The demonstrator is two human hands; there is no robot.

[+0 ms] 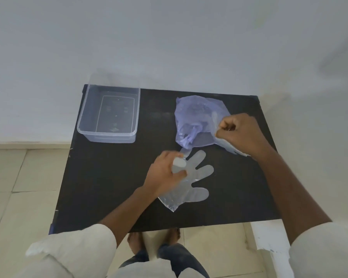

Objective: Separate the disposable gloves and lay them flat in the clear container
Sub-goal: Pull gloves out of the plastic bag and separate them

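Note:
A clear disposable glove lies spread on the black table, fingers pointing right. My left hand grips it at its upper left finger. My right hand is closed on another clear glove that trails below it, at the right edge of a purple plastic bag. The clear container stands at the table's far left corner, with nothing visible inside.
A white wall rises behind the table. Tiled floor lies to the left and in front, where my bare feet show. A white ledge sits by the table's near right corner.

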